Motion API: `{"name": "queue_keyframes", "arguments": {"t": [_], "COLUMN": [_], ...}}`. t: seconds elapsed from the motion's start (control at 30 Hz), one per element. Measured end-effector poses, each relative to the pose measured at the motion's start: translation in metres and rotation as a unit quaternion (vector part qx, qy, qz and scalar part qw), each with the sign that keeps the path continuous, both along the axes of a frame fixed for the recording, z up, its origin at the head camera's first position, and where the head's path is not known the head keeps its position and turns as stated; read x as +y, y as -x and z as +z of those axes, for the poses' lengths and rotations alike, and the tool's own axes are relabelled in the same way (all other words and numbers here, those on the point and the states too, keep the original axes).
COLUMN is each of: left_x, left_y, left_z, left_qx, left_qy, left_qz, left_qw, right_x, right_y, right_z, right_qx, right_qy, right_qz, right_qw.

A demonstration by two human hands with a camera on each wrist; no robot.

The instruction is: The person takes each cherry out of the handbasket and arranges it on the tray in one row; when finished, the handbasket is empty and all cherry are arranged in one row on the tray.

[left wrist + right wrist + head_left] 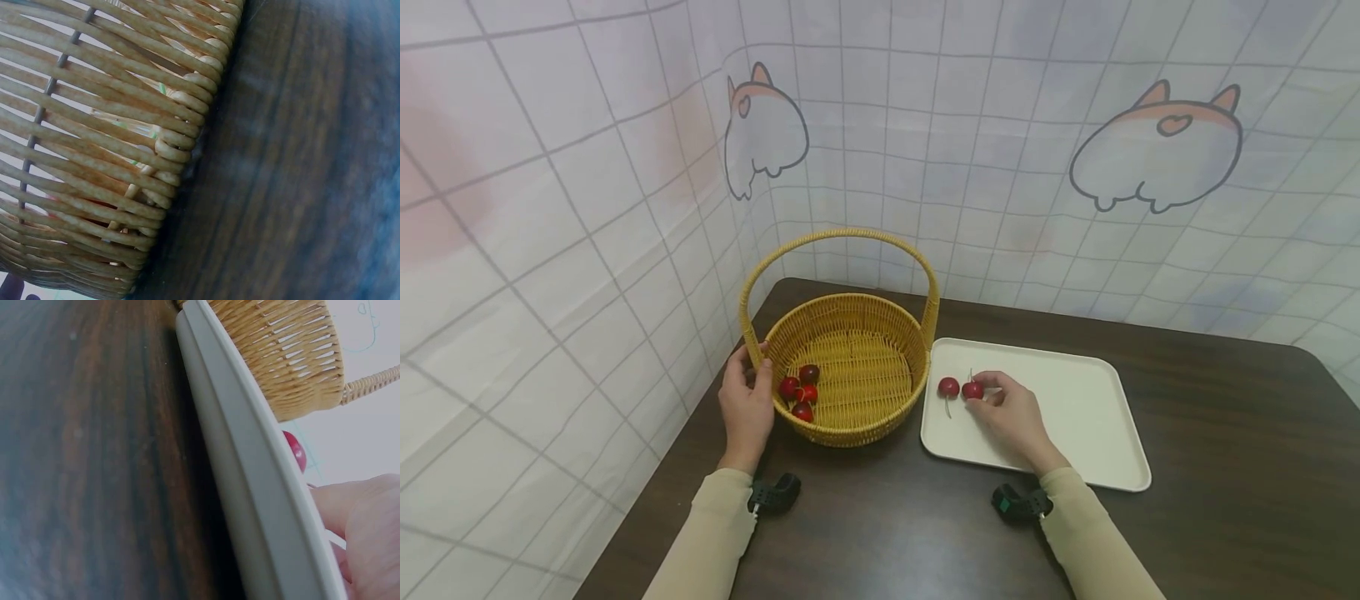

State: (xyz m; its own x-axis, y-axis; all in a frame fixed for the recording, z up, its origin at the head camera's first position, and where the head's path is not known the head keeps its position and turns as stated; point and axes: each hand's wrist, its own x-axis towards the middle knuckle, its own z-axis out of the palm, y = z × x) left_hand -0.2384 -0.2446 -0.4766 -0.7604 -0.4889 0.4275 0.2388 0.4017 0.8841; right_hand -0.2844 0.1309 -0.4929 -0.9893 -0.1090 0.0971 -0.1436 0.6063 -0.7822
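In the head view my left hand (748,408) grips the left side of a yellow wicker basket (865,432), its thumb at the rim beside the foot of the tall handle. Several dark red cherries (802,412) lie at the left inside the basket. Over the white tray (1075,417) my right hand (1011,417) pinches a red cherry (972,391) between thumb and fingers, its stem pointing up. Just left of it another cherry (948,387) lies on the tray, stem toward me. The right wrist view shows part of the right hand (369,531) behind the tray's rim.
Basket and tray stand side by side on a dark wooden table (895,525), the basket on the left. Behind and to the left hangs a white grid-patterned cloth (925,150) with cartoon animals. Dark bands (1022,503) sit on both wrists.
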Motion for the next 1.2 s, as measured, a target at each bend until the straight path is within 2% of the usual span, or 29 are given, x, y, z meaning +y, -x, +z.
{"name": "queue_keyframes", "arguments": {"t": [0.3, 0.67, 0.87, 0.97, 1.03, 1.13, 1.2], "left_x": [0.000, 0.000, 0.002, 0.002, 0.001, 0.001, 0.002], "left_y": [-0.001, 0.000, 0.003, 0.001, 0.000, 0.000, 0.002], "left_z": [0.001, -0.001, -0.003, -0.003, -0.003, -0.002, -0.001], "left_qx": [0.004, 0.009, 0.005, 0.006, 0.008, 0.013, 0.013], "left_qy": [0.001, 0.001, 0.002, 0.000, 0.000, 0.002, 0.004], "left_qz": [0.000, 0.000, -0.010, -0.009, -0.002, 0.002, -0.001], "left_qw": [1.0000, 1.0000, 0.9999, 0.9999, 1.0000, 0.9999, 0.9999], "right_x": [-0.001, 0.001, 0.007, 0.002, -0.006, -0.021, -0.031], "right_y": [-0.001, 0.000, 0.000, -0.004, -0.007, -0.012, -0.017], "right_z": [-0.001, -0.004, -0.006, 0.000, 0.008, 0.024, 0.034], "right_qx": [0.021, 0.006, 0.021, 0.050, 0.071, 0.096, 0.101], "right_qy": [0.007, 0.018, 0.053, 0.099, 0.124, 0.167, 0.191], "right_qz": [0.001, -0.006, -0.050, -0.069, -0.064, -0.033, 0.003], "right_qw": [0.9998, 0.9998, 0.9971, 0.9914, 0.9876, 0.9808, 0.9762]}}
